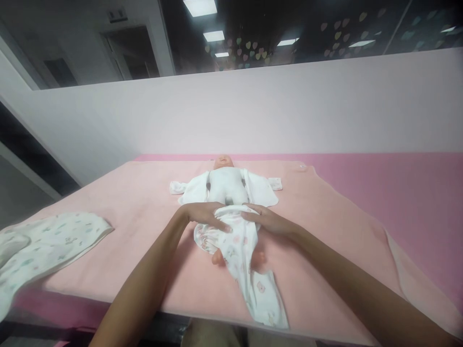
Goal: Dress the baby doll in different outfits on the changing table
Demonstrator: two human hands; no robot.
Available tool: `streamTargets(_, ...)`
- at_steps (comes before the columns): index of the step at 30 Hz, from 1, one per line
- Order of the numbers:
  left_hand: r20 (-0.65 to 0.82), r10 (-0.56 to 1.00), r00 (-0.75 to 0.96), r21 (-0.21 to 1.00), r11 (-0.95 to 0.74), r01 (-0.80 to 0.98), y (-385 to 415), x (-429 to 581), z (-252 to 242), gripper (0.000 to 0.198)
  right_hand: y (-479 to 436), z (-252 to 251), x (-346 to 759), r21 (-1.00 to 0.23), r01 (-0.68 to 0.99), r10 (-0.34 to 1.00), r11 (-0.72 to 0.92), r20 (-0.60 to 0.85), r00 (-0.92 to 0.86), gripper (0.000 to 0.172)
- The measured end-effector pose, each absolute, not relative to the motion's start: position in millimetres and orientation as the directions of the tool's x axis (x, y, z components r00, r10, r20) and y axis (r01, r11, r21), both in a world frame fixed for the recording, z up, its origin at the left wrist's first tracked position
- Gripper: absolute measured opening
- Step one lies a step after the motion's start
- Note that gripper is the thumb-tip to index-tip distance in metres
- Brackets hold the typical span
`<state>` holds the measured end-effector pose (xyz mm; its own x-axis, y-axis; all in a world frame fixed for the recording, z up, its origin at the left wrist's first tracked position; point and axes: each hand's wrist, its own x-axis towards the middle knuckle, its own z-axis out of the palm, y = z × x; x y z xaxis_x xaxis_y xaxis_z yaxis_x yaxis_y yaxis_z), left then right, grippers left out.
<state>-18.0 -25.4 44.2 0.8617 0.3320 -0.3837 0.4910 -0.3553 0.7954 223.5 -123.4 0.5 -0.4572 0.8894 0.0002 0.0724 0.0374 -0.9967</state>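
Observation:
A baby doll (227,185) lies on its back, head at the far side. A white garment (262,188) is spread open at both sides of its torso, with the sleeves out to left and right. White printed baby pants (237,241) lie over the doll's legs, one pant leg trailing toward the table's near edge. My left hand (207,215) is closed on the left of the waistband, its thumb over the cloth. On the right of the waistband, my right hand (266,219) grips the cloth with its fingers on top. Bare doll feet (217,258) show beside the pants.
A pink blanket (141,212) covers much of the deeper pink table surface (361,188). At the left edge lies a white printed cloth (65,241), partly hanging over the near edge. A low white wall (253,115) stands behind the table, with dark glass above it.

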Motion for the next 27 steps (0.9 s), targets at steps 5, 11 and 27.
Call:
streamTargets(5,-0.198,0.430,0.881,0.840,-0.389,0.379,-27,-20,44,0.039,-125,8,225,-0.973,0.193,0.768,0.123,-0.030,-0.639,0.066)
streamTargets(11,-0.270,0.423,0.865,0.845,-0.326,0.423,-25,-18,39,0.048,-123,2,227,-0.995,0.099,0.764,0.018,-0.050,-0.644,0.058)
streamTargets(27,-0.219,0.371,0.903,0.877,-0.332,0.348,-23,-20,38,0.043,-122,-4,229,-0.999,0.051,0.752,-0.007,-0.039,-0.658,0.062)
